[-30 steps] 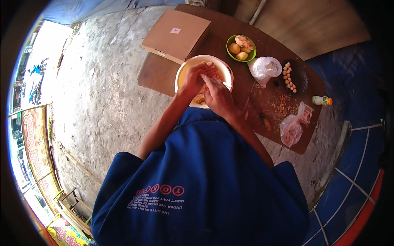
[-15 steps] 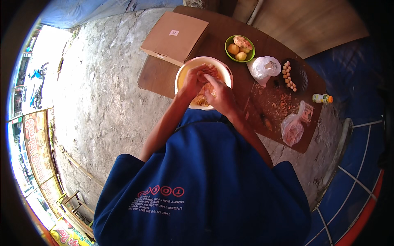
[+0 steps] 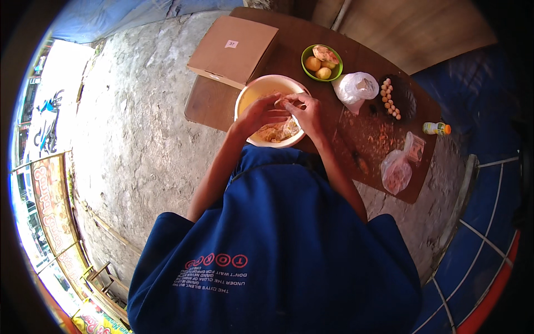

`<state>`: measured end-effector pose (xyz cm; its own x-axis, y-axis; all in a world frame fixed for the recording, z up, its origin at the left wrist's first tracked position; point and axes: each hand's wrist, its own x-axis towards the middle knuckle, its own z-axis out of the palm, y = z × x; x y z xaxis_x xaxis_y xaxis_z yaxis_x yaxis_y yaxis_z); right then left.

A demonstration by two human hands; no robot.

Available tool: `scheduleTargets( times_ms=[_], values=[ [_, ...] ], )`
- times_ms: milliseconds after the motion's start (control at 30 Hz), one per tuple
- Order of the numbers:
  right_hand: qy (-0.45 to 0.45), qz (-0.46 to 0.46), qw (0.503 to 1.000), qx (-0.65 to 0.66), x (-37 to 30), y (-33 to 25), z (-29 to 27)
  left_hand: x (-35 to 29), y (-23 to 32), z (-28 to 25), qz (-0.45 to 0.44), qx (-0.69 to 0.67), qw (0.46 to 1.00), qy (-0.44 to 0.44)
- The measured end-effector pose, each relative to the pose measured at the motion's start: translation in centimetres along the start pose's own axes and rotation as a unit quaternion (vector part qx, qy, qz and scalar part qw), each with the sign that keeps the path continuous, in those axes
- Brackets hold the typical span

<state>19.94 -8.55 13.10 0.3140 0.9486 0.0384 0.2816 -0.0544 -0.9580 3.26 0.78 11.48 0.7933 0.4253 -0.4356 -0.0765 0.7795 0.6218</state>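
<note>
Right now: both hands together over the white bowl, food mix below

White bowl [image 3: 268,84] sits at the near edge of the brown table [image 3: 206,107], left of that edge's middle. Round, so no long axis; mouth faces up. Food mix [image 3: 271,133], yellow-orange, lies in its near half, longer side to side, right end angled slightly toward the far edge.

Left hand [image 3: 259,114]: half-curled, fingers pointing right, over bowl centre. Right hand [image 3: 307,114]: thumb and fingers bent in, pointing left, fingertips meeting the left's. Fingers cover whatever is between them; can't tell if either has hold of anything.

In the way: hands and wrists block much of the bowl's middle. Cardboard box [image 3: 233,47] fills the left edge up toward the far-left corner, its near-right corner right by the bowl rim; contact unclear.

Others: green bowl [image 3: 303,68] with yellow round pieces [image 3: 312,63], by the far edge; white plastic bag [image 3: 353,92] just right of it. Pale balls [image 3: 388,100] in a curved row on a dark round piece [image 3: 409,100], near the far-right corner. Orange-capped bottle [image 3: 434,128] at the right edge. Clear bag [image 3: 396,173], pinkish contents, near-right corner. Orange-brown crumbs [image 3: 380,139] between.
</note>
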Motion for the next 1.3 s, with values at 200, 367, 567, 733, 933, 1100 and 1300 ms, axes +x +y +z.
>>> scheduleTargets(
  times_ms=[200,367,567,733,933,1100,1300],
  values=[
    [-0.019,0.055,0.998,0.01,0.5,2.8,-1.9,-1.5,-1.2,-3.6,0.059,0.107,0.989,0.084],
    [0.016,0.126,0.985,0.116,-0.4,3.2,-3.6,-0.1,-2.6,-6.0,0.004,0.299,0.924,0.238],
    [0.011,0.258,0.964,0.067,-2.2,3.1,-5.2,2.5,-4.2,-7.2,-0.057,0.497,0.811,0.302],
    [0.043,0.157,0.975,0.149,-3.4,5.2,-5.1,3.7,-5.4,-7.6,-0.065,0.56,0.763,0.315],
    [0.193,0.263,0.943,0.057,-6.7,9.8,-11.9,3.0,-5.1,-7.2,-0.036,0.72,0.631,0.288],
    [0.181,0.264,0.897,-0.304,-11.4,16.4,-16.7,2.4,-3.5,-6.1,0.037,0.752,0.584,0.303],
    [0.15,0.246,0.939,0.189,-13.1,14.9,-14.0,3.2,-1.8,-6.4,0.122,0.673,0.685,0.252]
  ],
)
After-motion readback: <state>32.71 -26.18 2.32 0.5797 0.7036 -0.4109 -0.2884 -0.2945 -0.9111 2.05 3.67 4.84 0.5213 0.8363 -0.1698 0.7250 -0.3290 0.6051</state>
